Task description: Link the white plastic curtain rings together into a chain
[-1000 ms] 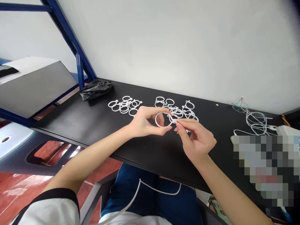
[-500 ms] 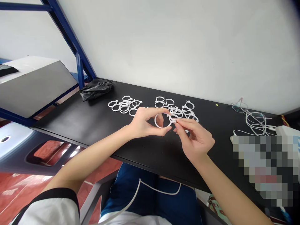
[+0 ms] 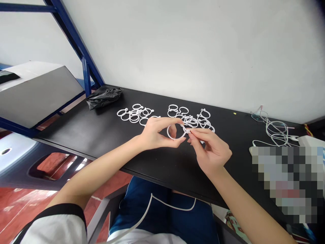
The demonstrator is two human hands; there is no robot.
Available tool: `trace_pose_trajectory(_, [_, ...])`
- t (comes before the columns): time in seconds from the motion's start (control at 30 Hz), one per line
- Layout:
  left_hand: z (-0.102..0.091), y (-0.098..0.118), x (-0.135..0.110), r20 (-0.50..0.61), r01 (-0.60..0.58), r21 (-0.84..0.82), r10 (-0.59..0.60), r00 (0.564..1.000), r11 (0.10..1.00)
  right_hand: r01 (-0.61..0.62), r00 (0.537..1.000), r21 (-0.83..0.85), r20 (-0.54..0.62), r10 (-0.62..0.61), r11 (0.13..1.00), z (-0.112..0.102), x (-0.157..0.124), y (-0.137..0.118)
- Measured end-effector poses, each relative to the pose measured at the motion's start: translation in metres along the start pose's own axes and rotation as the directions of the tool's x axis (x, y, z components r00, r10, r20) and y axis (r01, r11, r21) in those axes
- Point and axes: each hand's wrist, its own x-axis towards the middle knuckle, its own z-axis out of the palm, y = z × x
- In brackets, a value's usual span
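the person's left hand (image 3: 158, 133) curves into a c, forefinger above and thumb below, gripping a white ring (image 3: 167, 131) between them. the ring is up in front of the person, above the table (image 3: 83, 130), its round face turned toward us. the right hand (image 3: 214, 149) comes in from the other side, thumb and forefinger pinching a white bit (image 3: 188, 131) at the ring's right edge; it's too small for me to tell whether that is part of the ring or a separate piece. the two hands are close together, fingertips almost meeting.

beyond the hands, more white rings lie on the black top in two loose heaps: a left heap (image 3: 134, 121) past the left hand, and a right heap (image 3: 193, 126) behind the held ring, partly hidden by the fingers. many of them overlap, and small knobs show on several.

a crumpled black bag (image 3: 104, 98) sits at the far left corner, near the blue frame (image 3: 86, 76). over to the right, by the wall (image 3: 203, 61), a pair of glasses (image 3: 260, 116) lies beside a tangled white cable (image 3: 275, 137). nearer, a blurred-out patch (image 3: 286, 179) hides whatever is there. the person's blue shorts (image 3: 142, 203) show below the table edge.
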Motion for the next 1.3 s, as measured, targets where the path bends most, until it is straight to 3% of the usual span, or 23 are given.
trace_pose_trajectory(1.3, [-0.0009, 0.0044, -0.0002, 0.019, 0.076, -0.002, -0.076, 0.997, 0.997, -0.002, 1.000, 0.001, 0.006, 0.002, 1.000, 0.0003, 0.0003, -0.0016])
